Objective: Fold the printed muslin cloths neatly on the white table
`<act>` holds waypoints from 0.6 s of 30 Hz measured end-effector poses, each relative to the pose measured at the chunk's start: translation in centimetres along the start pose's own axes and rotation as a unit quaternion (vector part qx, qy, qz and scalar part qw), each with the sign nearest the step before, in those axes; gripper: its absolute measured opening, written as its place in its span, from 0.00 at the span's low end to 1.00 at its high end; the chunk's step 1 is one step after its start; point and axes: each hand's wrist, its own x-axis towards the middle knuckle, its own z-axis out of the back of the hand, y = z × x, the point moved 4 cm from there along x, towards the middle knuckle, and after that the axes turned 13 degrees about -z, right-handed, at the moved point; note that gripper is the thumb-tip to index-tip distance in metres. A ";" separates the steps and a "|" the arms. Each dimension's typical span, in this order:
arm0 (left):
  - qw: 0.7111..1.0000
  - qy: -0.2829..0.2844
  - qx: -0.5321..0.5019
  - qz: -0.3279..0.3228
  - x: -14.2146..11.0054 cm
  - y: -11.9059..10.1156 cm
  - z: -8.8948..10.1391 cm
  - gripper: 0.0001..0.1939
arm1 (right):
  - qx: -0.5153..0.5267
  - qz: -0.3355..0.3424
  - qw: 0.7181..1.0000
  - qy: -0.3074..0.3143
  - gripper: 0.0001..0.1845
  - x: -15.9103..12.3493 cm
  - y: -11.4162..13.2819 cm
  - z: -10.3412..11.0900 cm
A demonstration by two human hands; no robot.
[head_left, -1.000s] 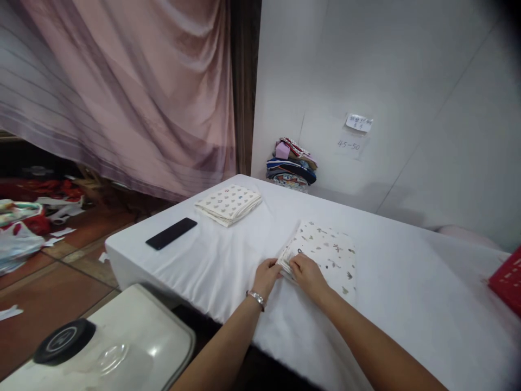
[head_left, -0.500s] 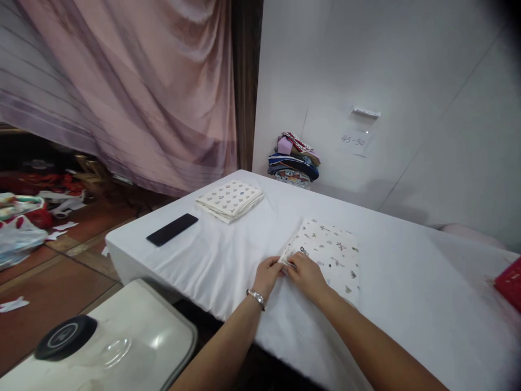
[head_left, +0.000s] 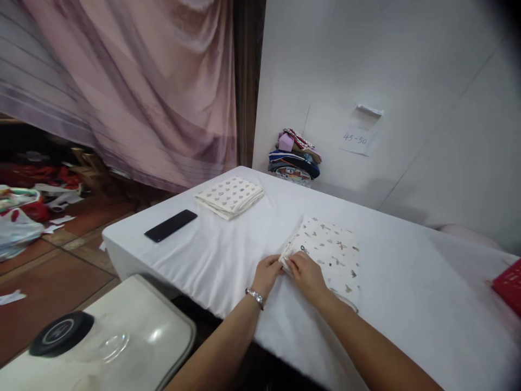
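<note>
A folded white cloth with small plant-like prints lies on the white-covered table in front of me. My left hand, with a bracelet at the wrist, pinches the cloth's near left corner. Close beside it, my right hand is closed on the same corner, its fingers curled over the edge. The fingertips of both hands nearly meet there and partly hide the corner. Farther back on the left lies another folded white cloth with grey prints, apart from both hands.
A black phone lies near the table's left edge. Behind the table, a stack of folded fabrics stands by the wall. A red object sits at the far right. A pale lidded box stands at the lower left, below a pink curtain.
The view has shifted slightly. Both hands stay at the cloth's corner, with the edge under my right fingers turned a little.
</note>
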 end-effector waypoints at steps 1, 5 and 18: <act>1.000 0.000 0.002 -0.002 0.0 0.0 0.0 0.13 | -0.011 0.005 1.000 0.001 0.12 -0.1 0.1 -0.1; 1.000 0.000 0.019 -0.015 0.1 0.1 0.1 0.13 | -0.054 0.016 0.998 0.016 0.08 -0.3 0.5 -0.2; 0.997 -0.009 0.065 -0.033 0.7 1.3 0.5 0.13 | -0.019 -0.032 0.999 -0.017 0.11 0.0 0.4 0.0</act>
